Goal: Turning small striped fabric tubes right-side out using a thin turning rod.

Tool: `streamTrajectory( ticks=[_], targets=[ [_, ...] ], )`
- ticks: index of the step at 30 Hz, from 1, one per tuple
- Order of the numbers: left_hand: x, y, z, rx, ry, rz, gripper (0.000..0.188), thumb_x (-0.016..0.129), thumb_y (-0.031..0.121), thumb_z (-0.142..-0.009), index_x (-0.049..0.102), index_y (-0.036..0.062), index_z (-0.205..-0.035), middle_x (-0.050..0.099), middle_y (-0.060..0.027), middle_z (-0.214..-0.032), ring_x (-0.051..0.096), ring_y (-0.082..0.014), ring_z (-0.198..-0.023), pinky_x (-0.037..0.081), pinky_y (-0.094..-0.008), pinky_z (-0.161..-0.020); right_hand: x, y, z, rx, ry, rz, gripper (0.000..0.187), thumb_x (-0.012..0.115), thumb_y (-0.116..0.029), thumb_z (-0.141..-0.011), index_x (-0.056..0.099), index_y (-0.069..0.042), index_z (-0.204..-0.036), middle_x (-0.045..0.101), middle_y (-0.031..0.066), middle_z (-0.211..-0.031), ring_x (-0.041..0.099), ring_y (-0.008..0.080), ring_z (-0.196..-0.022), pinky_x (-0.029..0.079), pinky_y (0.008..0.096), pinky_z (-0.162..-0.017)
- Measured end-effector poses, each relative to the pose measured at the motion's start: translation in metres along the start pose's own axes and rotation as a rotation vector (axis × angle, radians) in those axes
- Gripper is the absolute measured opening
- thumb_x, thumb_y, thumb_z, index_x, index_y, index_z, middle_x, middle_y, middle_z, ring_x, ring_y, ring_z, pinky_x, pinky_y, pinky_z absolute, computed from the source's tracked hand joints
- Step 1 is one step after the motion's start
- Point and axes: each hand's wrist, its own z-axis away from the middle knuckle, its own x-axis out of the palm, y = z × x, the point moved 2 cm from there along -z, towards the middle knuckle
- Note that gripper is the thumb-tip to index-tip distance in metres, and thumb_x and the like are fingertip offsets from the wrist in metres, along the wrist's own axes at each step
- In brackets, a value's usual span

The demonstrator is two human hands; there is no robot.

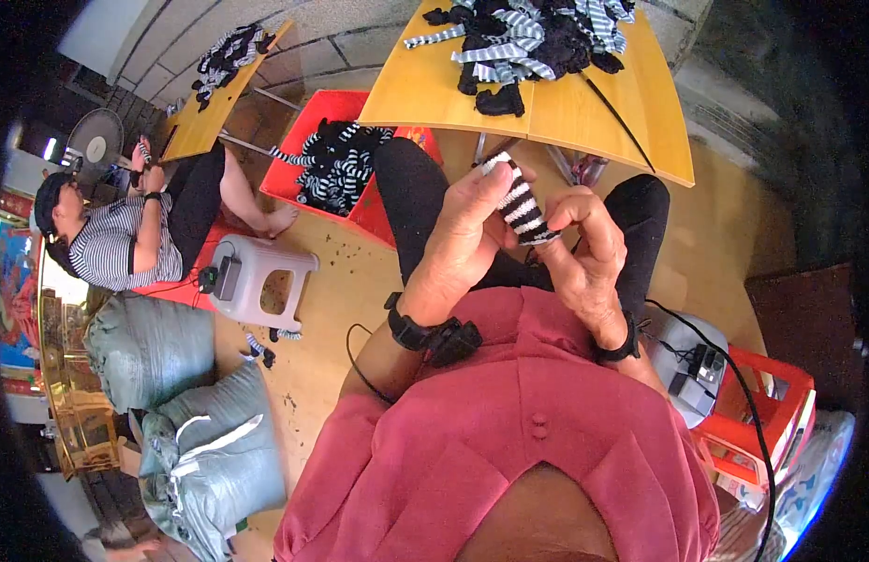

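Above my lap, both hands hold a small black-and-white striped knitted sock, stretched out between them. My left hand is closed on its left side, with the thumb lying near its upper end. The fingers of my right hand pinch the dark lower end. On the wooden table in front of me lies a loose heap of striped and black knitted pieces. A red crate left of my knee holds many more striped pieces.
A dark rod lies across the table's right part. Leftward sits another person with a striped piece in hand, by a second table. A grey stool and stuffed sacks stand left; a red plastic frame stands right.
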Motion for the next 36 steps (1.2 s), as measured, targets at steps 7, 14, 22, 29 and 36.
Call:
streamTrajectory(
  ticks=[7,14,22,29,36],
  targets=[
    [-0.009,-0.001,-0.003,-0.008,0.11,-0.198,0.02,0.068,0.026,-0.081,0.057,0.009,-0.082,0.055,0.0029,-0.07,0.05,-0.0037,-0.055,0.036,-0.0181,-0.041,0.0,-0.007,-0.013,-0.239,-0.092,0.225,0.029,0.064,0.004,-0.062,0.059,-0.002,-0.09,0.056,0.0116,-0.087,0.055,0.0258,-0.076,0.047,0.031,-0.06],
    [-0.016,-0.005,-0.012,0.036,0.139,0.037,0.021,0.065,0.029,-0.082,0.056,0.0102,-0.08,0.059,-0.0031,-0.072,0.057,-0.0116,-0.06,0.047,-0.026,-0.052,-0.004,-0.009,-0.016,-0.214,-0.116,0.14,0.02,0.064,-0.001,-0.067,0.063,-0.004,-0.087,0.058,0.0113,-0.091,0.056,0.0273,-0.082,0.048,0.0345,-0.068],
    [-0.027,0.008,-0.022,-0.033,0.095,0.377,0.017,0.056,0.023,-0.086,0.054,0.0067,-0.081,0.063,-0.0126,-0.08,0.062,-0.0264,-0.073,0.05,-0.0411,-0.071,-0.08,0.121,-0.049,0.142,0.145,0.816,0.016,0.062,-0.012,-0.077,0.063,-0.003,-0.09,0.063,0.0152,-0.088,0.059,0.0308,-0.081,0.048,0.0375,-0.07],
    [-0.033,0.017,-0.027,0.04,0.032,0.438,0.031,0.048,0.038,-0.091,0.053,0.0084,-0.082,0.059,-0.0097,-0.072,0.055,-0.0231,-0.064,0.044,-0.0373,-0.062,-0.098,0.192,-0.049,0.325,-0.061,1.233,0.02,0.059,-0.018,-0.077,0.061,-0.002,-0.089,0.062,0.0177,-0.089,0.059,0.035,-0.084,0.048,0.0434,-0.071],
    [-0.054,0.019,-0.045,0.063,0.197,0.419,0.03,0.047,0.037,-0.092,0.052,0.0069,-0.087,0.058,-0.0087,-0.076,0.058,-0.0233,-0.068,0.05,-0.0394,-0.064,-0.109,0.185,-0.04,0.422,-0.187,1.316,0.015,0.049,-0.013,-0.079,0.056,0.0,-0.082,0.062,0.021,-0.077,0.061,0.0381,-0.074,0.049,0.0458,-0.063]
  ],
)
